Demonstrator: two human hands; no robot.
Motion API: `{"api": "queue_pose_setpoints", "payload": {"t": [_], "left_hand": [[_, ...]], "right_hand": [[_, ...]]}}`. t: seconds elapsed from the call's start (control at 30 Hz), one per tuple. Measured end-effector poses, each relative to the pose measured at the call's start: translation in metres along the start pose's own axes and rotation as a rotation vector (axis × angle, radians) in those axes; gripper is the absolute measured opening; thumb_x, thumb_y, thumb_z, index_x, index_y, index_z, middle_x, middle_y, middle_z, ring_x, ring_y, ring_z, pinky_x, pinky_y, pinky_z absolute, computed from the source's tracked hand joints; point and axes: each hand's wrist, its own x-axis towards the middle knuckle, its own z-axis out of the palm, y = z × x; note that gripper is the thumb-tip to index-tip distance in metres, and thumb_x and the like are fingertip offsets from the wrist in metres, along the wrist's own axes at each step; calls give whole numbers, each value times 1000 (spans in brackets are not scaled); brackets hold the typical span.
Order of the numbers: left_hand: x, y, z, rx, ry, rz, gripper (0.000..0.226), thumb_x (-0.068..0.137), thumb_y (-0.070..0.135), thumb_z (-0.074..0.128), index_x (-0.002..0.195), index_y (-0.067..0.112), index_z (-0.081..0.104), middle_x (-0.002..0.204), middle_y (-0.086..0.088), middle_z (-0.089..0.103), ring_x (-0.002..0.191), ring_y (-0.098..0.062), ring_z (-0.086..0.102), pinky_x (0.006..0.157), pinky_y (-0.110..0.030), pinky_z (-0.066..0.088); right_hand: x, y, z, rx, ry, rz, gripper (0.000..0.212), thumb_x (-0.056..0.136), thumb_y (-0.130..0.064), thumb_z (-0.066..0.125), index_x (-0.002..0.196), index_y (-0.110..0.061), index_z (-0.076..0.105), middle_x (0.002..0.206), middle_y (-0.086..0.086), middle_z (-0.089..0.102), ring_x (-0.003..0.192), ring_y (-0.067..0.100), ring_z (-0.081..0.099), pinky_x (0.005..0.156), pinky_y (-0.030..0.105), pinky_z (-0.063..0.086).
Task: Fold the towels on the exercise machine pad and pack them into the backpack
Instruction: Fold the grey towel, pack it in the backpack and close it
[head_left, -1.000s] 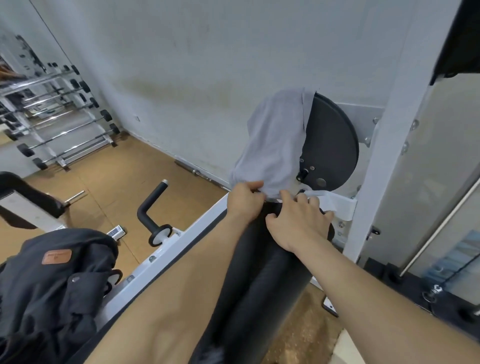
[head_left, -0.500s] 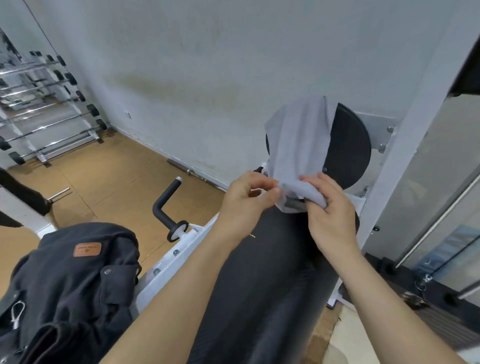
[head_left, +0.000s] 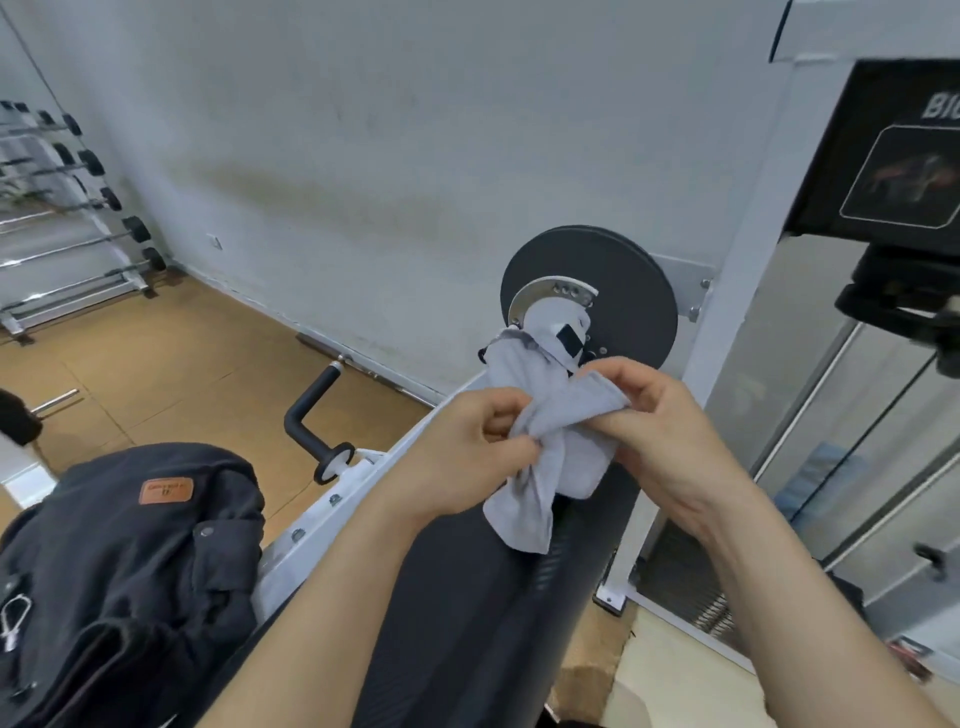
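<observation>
A light grey towel (head_left: 540, 467) hangs bunched between both hands above the black exercise machine pad (head_left: 467, 597). My left hand (head_left: 467, 457) pinches its left part with curled fingers. My right hand (head_left: 660, 431) pinches the upper right edge between thumb and fingers. The towel's far end trails up toward the hub of the black round disc (head_left: 623, 291). A dark backpack (head_left: 119, 571) with a brown leather patch lies at the lower left, beside the pad.
The machine's white frame post (head_left: 737, 291) rises to the right, with a black placard (head_left: 893, 156) above. A black handle bar (head_left: 306, 421) sticks out left of the pad. A barbell rack (head_left: 62, 218) stands at the far left on the wooden floor.
The towel has come down off the round disc and is now gathered in both hands over the pad. Both hands have drawn back toward me and the disc is uncovered.
</observation>
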Motion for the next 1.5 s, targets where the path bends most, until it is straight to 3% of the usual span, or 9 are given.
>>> {"api": "queue_pose_setpoints", "payload": {"t": [0.13, 0.3, 0.47, 0.6, 0.73, 1.0, 1.2, 1.33, 1.5], "left_hand": [[-20, 27, 12, -117, 111, -35, 24, 87, 12, 45, 97, 3, 65, 86, -9, 63, 82, -18, 57, 74, -34, 45], [-64, 45, 37, -265, 263, -152, 27, 101, 15, 43, 95, 8, 68, 80, 2, 69, 77, -8, 63, 70, -22, 48], [-107, 46, 47, -353, 291, -208, 26, 94, 40, 59, 91, 14, 63, 82, 3, 67, 79, -14, 63, 72, -29, 50], [-143, 46, 49, -156, 43, -225, 73, 63, 48, 84, 128, 30, 55, 123, -3, 64, 111, -20, 64, 96, -36, 51], [-158, 48, 78, 202, 48, -197, 25, 81, 31, 77, 104, 38, 69, 106, 13, 69, 105, -8, 62, 97, -34, 50], [-136, 62, 137, -18, 371, -153, 34, 90, 7, 48, 112, 32, 53, 109, -3, 58, 89, -19, 56, 66, -32, 43], [-118, 99, 150, 382, -506, -11, 74, 69, 27, 85, 130, 51, 50, 130, 21, 55, 119, -1, 54, 102, -32, 45], [-100, 115, 153, 463, -833, -128, 57, 59, 37, 85, 112, 24, 68, 111, -2, 69, 102, -18, 67, 88, -34, 55], [-86, 122, 167, 356, -386, -9, 46, 79, 51, 71, 79, 5, 67, 68, 0, 60, 63, -9, 55, 59, -18, 43]], "right_hand": [[-25, 6, -9, -191, -402, 56, 58, 79, -13, 77, 131, -25, 55, 129, -6, 63, 123, 10, 55, 104, 30, 44], [-63, 19, 4, -583, -479, -24, 37, 85, -12, 71, 97, -46, 63, 100, -35, 64, 100, -11, 58, 87, 12, 43], [-103, 27, -1, -766, -251, -194, 18, 91, -33, 60, 73, -37, 63, 64, -16, 63, 61, -1, 54, 59, 18, 39], [-141, -4, -16, -435, -341, -81, 57, 92, -51, 53, 72, 2, 58, 61, 16, 43, 56, 19, 39, 55, 31, 32], [-175, -31, -56, -444, -603, 136, 47, 73, -59, 69, 93, -16, 73, 89, 9, 72, 79, 17, 65, 69, 26, 51], [-242, -39, -127, -709, -461, 226, 44, 72, -34, 84, 110, -39, 62, 103, -10, 68, 92, 13, 66, 80, 33, 56], [-276, -45, -158, -717, -78, -79, 22, 80, -6, 61, 85, -27, 66, 85, -7, 68, 80, 8, 61, 71, 27, 48], [-284, -58, -179, -528, -99, 113, 21, 95, -15, 58, 87, -23, 76, 82, -3, 74, 74, 9, 66, 65, 20, 49], [-277, -54, -184, -254, 206, 93, 26, 96, -17, 56, 80, -19, 77, 81, 0, 74, 72, 10, 65, 68, 23, 50]]}}
